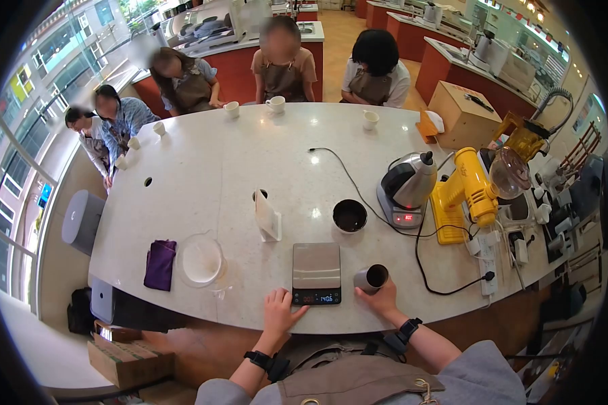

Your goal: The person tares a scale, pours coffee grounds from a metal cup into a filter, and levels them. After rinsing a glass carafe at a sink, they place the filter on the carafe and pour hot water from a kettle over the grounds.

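My left hand [281, 312] rests on the counter at the lower left corner of a digital scale [317, 266], fingers apart and holding nothing. The scale has a bare metal plate and a lit display. To its right, my right hand [383, 297] is wrapped round a grey metal cup [369, 277] with a dark inside, its mouth tilted to the right. A dark-lined bowl [350, 217] sits beyond the scale. A white paper holder [268, 219] stands left of the bowl. Further left are a clear round vessel [201, 260] and a folded purple cloth [160, 264].
At the right are a steel kettle [412, 179] on its base, a yellow grinder [474, 189], black cables and a power strip [486, 260]. Several people in aprons are along the far edge, near white cups [275, 104]. A wooden box [464, 111] stands at the back right.
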A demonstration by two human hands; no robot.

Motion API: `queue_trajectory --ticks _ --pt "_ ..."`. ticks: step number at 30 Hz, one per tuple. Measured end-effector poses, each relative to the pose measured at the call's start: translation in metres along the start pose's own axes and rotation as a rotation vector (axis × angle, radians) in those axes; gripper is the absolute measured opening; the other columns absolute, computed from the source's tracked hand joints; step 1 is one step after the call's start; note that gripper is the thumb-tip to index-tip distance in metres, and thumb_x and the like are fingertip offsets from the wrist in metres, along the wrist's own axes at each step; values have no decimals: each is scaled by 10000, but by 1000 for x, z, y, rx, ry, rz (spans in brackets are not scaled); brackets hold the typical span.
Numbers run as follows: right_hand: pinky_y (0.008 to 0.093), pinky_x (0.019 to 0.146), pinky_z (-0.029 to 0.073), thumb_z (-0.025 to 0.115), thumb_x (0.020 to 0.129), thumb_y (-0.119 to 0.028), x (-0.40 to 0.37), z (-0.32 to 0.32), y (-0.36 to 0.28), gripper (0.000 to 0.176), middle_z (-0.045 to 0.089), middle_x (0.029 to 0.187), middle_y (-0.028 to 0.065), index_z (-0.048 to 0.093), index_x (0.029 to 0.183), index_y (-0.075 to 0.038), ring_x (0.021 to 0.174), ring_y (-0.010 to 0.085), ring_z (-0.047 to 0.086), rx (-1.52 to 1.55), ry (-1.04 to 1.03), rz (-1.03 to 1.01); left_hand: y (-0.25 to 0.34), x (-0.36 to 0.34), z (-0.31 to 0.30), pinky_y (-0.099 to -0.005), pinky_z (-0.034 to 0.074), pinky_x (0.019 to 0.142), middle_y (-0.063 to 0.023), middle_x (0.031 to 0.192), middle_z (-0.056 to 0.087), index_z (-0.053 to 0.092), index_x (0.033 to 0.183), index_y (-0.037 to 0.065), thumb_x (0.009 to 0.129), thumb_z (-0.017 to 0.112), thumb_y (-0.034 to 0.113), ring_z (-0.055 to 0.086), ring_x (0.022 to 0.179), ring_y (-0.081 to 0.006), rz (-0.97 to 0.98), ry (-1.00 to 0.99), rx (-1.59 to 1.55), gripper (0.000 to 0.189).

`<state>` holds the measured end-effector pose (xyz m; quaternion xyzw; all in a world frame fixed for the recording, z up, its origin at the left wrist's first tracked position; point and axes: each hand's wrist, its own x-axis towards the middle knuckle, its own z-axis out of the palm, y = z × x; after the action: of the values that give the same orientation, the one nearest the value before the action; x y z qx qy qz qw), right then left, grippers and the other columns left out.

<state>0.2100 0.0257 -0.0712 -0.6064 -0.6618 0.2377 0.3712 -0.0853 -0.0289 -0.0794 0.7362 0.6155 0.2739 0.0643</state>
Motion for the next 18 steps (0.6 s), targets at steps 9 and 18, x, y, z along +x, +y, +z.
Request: queue_trajectory --ticks 9,18 --pt "400 776 546 860 653 -340 -1 2 2 674 662 1004 143 521 1169 -70 905 325 677 -44 4 3 2 2 1 -411 389 787 -110 909 536 565 850 35 673 806 370 510 874 -303 -3 5 13 449" --pt "408 770 544 856 652 -352 -1 2 -1 685 649 1024 128 509 1180 -87 926 327 668 -56 14 17 1 -1 2 -418 390 791 -117 915 534 558 849 30 684 799 378 508 880 -310 -11 -17 9 454"
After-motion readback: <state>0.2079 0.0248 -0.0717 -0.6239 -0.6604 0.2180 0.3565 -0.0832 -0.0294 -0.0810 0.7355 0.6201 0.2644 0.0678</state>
